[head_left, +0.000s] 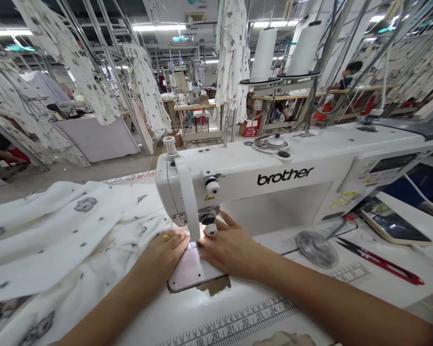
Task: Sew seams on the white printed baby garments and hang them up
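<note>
A white sewing machine (238, 166) marked "brother" stands in front of me. My left hand (169, 251) lies low beside the needle area, fingers extended on the white printed fabric (82, 240), a yellow ring on one finger. On the other side of the needle, my right hand (233, 245) rests over the metal plate (193, 271) with its fingers spread, partly hidden by the machine's head and knob. The fabric spreads in folds to the left, with small grey animal prints. Exactly what lies under the fingertips is hidden.
Red-handled thread snips (386, 264), a clear round disc (316, 249) and a phone (395, 221) lie on the table at right. A printed ruler scale (238, 327) runs along the front. Thread cones (263, 55), hanging garments and a person (348, 74) are behind.
</note>
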Tool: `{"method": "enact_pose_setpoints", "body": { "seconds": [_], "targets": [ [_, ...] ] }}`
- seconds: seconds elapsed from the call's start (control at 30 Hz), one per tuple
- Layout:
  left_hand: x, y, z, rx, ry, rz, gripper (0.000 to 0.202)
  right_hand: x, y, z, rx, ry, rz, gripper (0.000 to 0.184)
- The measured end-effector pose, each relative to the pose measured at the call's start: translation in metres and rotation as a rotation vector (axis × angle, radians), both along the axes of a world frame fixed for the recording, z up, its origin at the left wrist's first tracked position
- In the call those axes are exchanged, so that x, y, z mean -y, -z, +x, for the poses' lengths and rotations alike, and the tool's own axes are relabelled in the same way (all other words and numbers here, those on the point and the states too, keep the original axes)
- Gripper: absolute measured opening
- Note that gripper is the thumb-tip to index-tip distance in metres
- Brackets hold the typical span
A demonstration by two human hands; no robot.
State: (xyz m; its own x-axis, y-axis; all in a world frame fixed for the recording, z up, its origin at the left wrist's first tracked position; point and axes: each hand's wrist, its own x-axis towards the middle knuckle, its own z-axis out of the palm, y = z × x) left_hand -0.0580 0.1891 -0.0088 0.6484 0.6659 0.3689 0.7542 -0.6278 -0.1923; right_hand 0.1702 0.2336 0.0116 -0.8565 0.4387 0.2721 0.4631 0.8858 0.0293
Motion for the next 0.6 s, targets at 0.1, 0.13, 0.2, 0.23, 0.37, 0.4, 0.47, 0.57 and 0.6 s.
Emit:
{"method": "enact_pose_setpoints", "body": {
  "seconds": [0.1,0.13,0.2,0.23,0.37,0.4,0.47,0.57,0.6],
  "targets": [
    [-0.0009,-0.0004,-0.0005,0.024,0.003,-0.022,0.033,-0.0022,0.0032,0.0016,-0.010,-0.002,0.003,0.021],
    [-0.0013,-0.0005,-0.0008,0.041,0.003,-0.024,0.033,-0.0030,0.0036,0.0021,-0.011,-0.008,0.004,0.022],
    [-0.0023,-0.0003,-0.0014,0.074,0.002,-0.032,0.033,-0.0042,0.0032,0.0029,-0.015,-0.025,0.002,0.024],
    [-0.0028,0.0000,-0.0017,0.086,0.000,-0.036,0.034,-0.0045,0.0026,0.0032,-0.018,-0.033,-0.002,0.024],
    [-0.0033,0.0014,-0.0021,0.089,-0.005,-0.039,0.033,-0.0043,0.0005,0.0026,-0.026,-0.046,-0.002,0.021],
    [-0.0032,0.0017,-0.0021,0.088,-0.007,-0.034,0.033,-0.0041,0.0004,0.0023,-0.027,-0.043,0.003,0.020],
    [-0.0028,0.0019,-0.0020,0.094,-0.015,-0.040,0.034,-0.0038,0.0007,0.0014,-0.026,-0.033,0.007,0.021],
    [-0.0023,0.0013,-0.0022,0.142,-0.019,-0.063,0.035,-0.0032,0.0018,-0.0002,-0.022,-0.013,0.014,0.021],
    [-0.0024,0.0008,-0.0024,0.162,-0.013,-0.070,0.035,-0.0028,0.0022,-0.0009,-0.020,-0.008,0.025,0.021]
  ]
}}
